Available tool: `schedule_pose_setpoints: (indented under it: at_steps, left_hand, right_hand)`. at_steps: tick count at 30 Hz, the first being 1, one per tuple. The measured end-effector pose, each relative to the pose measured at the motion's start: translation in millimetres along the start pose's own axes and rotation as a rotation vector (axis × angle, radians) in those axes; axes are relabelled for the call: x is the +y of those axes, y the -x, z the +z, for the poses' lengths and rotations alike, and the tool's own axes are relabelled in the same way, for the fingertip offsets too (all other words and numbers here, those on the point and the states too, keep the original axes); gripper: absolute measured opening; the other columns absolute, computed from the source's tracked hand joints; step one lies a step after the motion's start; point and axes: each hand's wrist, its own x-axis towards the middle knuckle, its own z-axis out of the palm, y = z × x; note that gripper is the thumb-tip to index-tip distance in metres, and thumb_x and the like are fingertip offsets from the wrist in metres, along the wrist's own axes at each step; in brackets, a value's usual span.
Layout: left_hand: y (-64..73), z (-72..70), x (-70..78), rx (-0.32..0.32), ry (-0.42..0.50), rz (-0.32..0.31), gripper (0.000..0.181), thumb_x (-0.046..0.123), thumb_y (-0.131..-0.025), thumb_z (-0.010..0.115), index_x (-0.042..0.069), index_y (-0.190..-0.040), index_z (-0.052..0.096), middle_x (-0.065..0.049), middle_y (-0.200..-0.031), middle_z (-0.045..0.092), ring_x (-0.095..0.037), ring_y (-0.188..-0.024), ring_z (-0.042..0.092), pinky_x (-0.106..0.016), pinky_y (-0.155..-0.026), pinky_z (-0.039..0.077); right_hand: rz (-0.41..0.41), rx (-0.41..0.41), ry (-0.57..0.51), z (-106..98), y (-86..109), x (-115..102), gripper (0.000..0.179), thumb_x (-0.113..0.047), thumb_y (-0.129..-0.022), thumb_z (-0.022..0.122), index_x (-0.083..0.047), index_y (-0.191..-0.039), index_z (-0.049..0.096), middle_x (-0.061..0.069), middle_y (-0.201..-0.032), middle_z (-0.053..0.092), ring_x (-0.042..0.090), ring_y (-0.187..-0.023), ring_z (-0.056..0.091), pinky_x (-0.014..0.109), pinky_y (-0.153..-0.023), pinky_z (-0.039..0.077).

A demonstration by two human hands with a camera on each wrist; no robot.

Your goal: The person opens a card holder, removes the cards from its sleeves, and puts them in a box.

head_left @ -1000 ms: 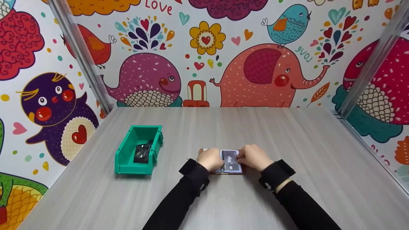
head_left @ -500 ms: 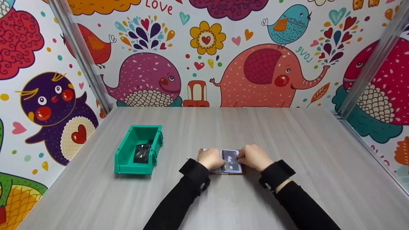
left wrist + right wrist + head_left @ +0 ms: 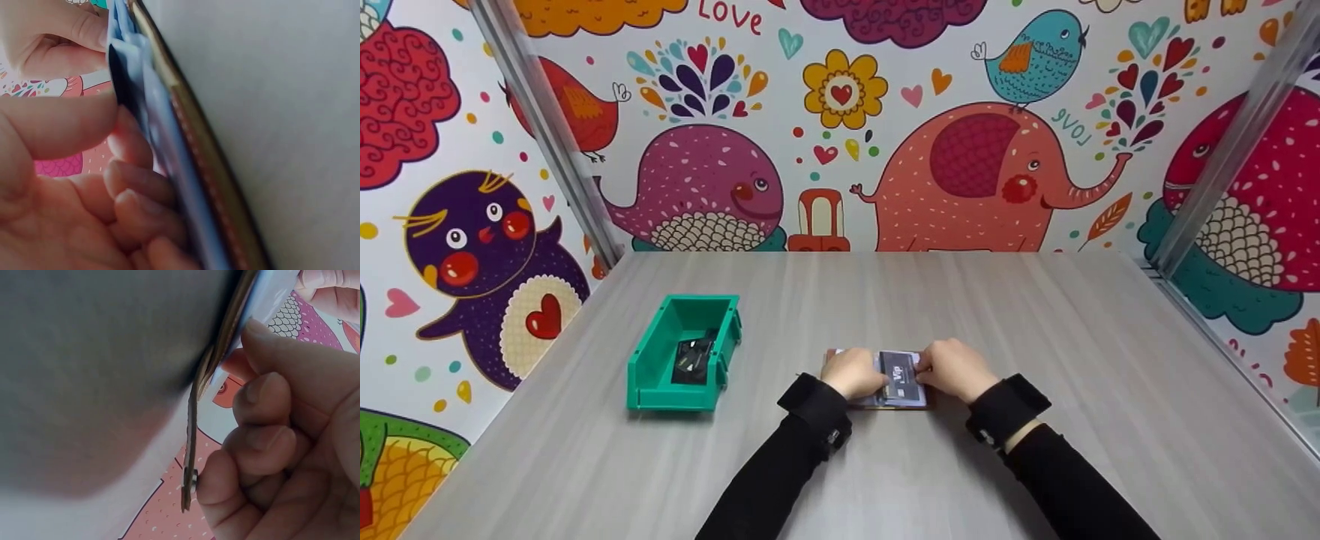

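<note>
A card holder [image 3: 867, 406] with a brown stitched cover and clear plastic sleeves lies unfolded on the table, between both hands. On its right half is a dark card [image 3: 901, 375] printed "Vip". My left hand [image 3: 853, 373] pinches the card's left edge between thumb and index finger, its other fingers curled against the sleeves [image 3: 163, 118]. At the right edge, my right hand [image 3: 958, 369] grips the sleeve between thumb and index finger. In the right wrist view, a brown strap [image 3: 192, 433] with a metal snap [image 3: 194, 480] sticks out beside its curled fingers.
A green plastic bin [image 3: 671, 398] stands to the left on the wood-grain table [image 3: 997, 300], with dark cards [image 3: 693, 360] inside. Patterned wall panels [image 3: 840, 172] and metal posts [image 3: 547, 135] border the table at the back and sides.
The left thumb has shifted slightly to the right over the card. The right hand and the card holder stay in place.
</note>
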Motion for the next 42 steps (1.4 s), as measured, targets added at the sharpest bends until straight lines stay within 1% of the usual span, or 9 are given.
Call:
schedule_pose_setpoints:
  at_steps: [8,11,15,18,22,25,31,36,42]
  left_hand:
    - [0.1,-1.5,-2.8,-0.006,0.047,-0.002,0.033,0.027,-0.083,0.074,0.0,-0.101,0.07,-0.014,-0.107,0.07,-0.03,-0.103,0.064,-0.054,-0.111,0.025]
    - [0.6,-3.1,-4.5,-0.003,0.057,0.005,0.032,0.027,-0.082,0.075,0.0,-0.097,0.071,-0.014,-0.104,0.07,-0.03,-0.101,0.064,-0.052,-0.11,0.027]
    - [1.1,-5.8,-8.0,0.006,0.074,0.004,0.028,0.027,-0.08,0.076,0.001,-0.089,0.07,-0.014,-0.098,0.07,-0.029,-0.092,0.063,-0.045,-0.102,0.038]
    - [1.4,-7.6,-11.4,0.001,0.095,-0.01,0.027,0.026,-0.079,0.076,0.001,-0.086,0.069,-0.012,-0.091,0.068,-0.027,-0.083,0.061,-0.04,-0.087,0.046]
    - [2.7,-10.3,-17.1,-0.023,0.162,-0.036,0.025,0.023,-0.078,0.077,0.001,-0.083,0.068,-0.007,-0.079,0.062,-0.022,-0.07,0.055,-0.035,-0.071,0.047]
    - [3.8,-13.0,-22.5,-0.04,0.213,-0.044,0.023,0.022,-0.078,0.078,0.002,-0.08,0.066,-0.005,-0.075,0.059,-0.019,-0.067,0.053,-0.033,-0.068,0.046]
    - [5.2,-17.0,-30.8,-0.054,0.269,-0.045,0.022,0.019,-0.077,0.077,0.0,-0.082,0.065,-0.004,-0.077,0.058,-0.02,-0.072,0.053,-0.034,-0.072,0.047]
    - [6.5,-18.1,-35.5,-0.054,0.297,-0.037,0.016,0.015,-0.075,0.073,0.004,-0.075,0.062,-0.003,-0.074,0.056,-0.018,-0.068,0.051,-0.03,-0.064,0.045]
    - [9.0,-19.1,-38.7,-0.019,0.331,-0.038,0.016,0.011,-0.073,0.066,0.011,-0.066,0.051,-0.004,-0.071,0.054,-0.018,-0.063,0.049,-0.027,-0.055,0.039]
  right_hand:
    - [-0.016,0.001,0.01,0,-0.8,-2,0.006,-0.009,-0.075,0.083,-0.009,-0.079,0.079,0.002,-0.08,0.073,0.022,-0.068,0.064,0.042,-0.065,0.052]
    - [-0.019,0.003,0.012,0,-1.1,-2,0.004,-0.009,-0.076,0.083,-0.009,-0.077,0.078,0.002,-0.078,0.072,0.021,-0.067,0.063,0.042,-0.064,0.051]
    - [-0.025,0.006,0.01,0,-1.2,-1,0.005,-0.009,-0.076,0.082,-0.01,-0.075,0.078,0.001,-0.076,0.071,0.021,-0.066,0.061,0.042,-0.063,0.051]
    - [-0.03,0.008,0.009,0,-1.1,-1,0.005,-0.009,-0.076,0.083,-0.01,-0.076,0.078,0.001,-0.077,0.07,0.02,-0.066,0.061,0.042,-0.063,0.051]
    - [-0.035,0.014,0.01,0,-0.7,-1,0.006,-0.009,-0.076,0.083,-0.011,-0.074,0.077,0.0,-0.075,0.07,0.021,-0.065,0.061,0.042,-0.062,0.051]
    - [-0.046,0.022,0.01,0,0.0,-1,0.006,-0.008,-0.075,0.083,-0.01,-0.073,0.077,0.0,-0.074,0.07,0.021,-0.065,0.061,0.042,-0.062,0.051]
    - [-0.085,0.054,-0.014,-2,2.9,-2,0.005,-0.005,-0.073,0.082,-0.006,-0.076,0.077,0.003,-0.077,0.071,0.024,-0.067,0.064,0.043,-0.063,0.052]
    - [-0.151,0.078,-0.024,3,2.6,5,0.006,-0.005,-0.072,0.081,-0.007,-0.076,0.078,0.001,-0.073,0.07,0.021,-0.063,0.062,0.04,-0.059,0.05]
    - [-0.113,0.045,-0.005,1,2.2,2,0.006,-0.004,-0.073,0.081,-0.008,-0.075,0.077,0.001,-0.073,0.07,0.021,-0.063,0.062,0.042,-0.06,0.051]
